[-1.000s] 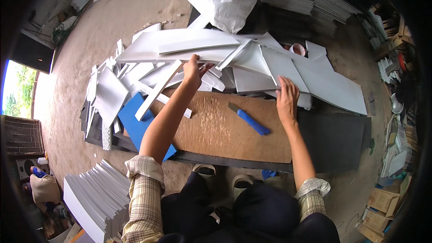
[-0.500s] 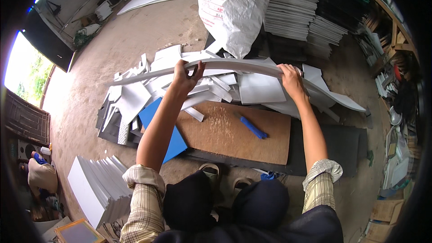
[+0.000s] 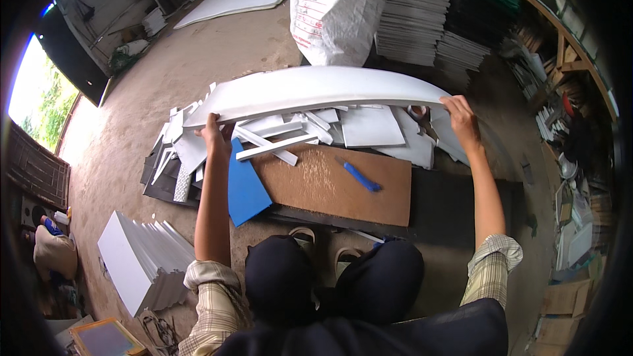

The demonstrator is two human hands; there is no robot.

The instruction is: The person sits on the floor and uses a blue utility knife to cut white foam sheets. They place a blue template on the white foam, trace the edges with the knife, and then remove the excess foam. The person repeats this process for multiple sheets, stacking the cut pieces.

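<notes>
A long white foam sheet (image 3: 323,86) spans the space in front of me, held up at both ends and bowed along its length. My left hand (image 3: 212,133) grips its near left edge, and my right hand (image 3: 461,117) pinches its right end. Below the sheet lie heaped white foam offcuts (image 3: 372,126), partly hidden by it. Nearer to me is a brown wooden board (image 3: 297,181) with a scarred surface. A blue-handled cutter (image 3: 361,177) rests on the board, its exact kind hard to make out. Beside my left forearm lies a blue foam piece (image 3: 247,188).
A large white woven sack (image 3: 339,20) stands beyond the heap, beside stacked white sheets (image 3: 415,16). Black matting (image 3: 448,204) extends under the board. Stacked white foam pieces (image 3: 142,260) stand at lower left. Cardboard boxes (image 3: 560,300) line the right side.
The sheet has turned from nearly edge-on to show its broad white face. My hands have spread apart, the right one outward to the sheet's end. Some offcuts have shifted toward the board.
</notes>
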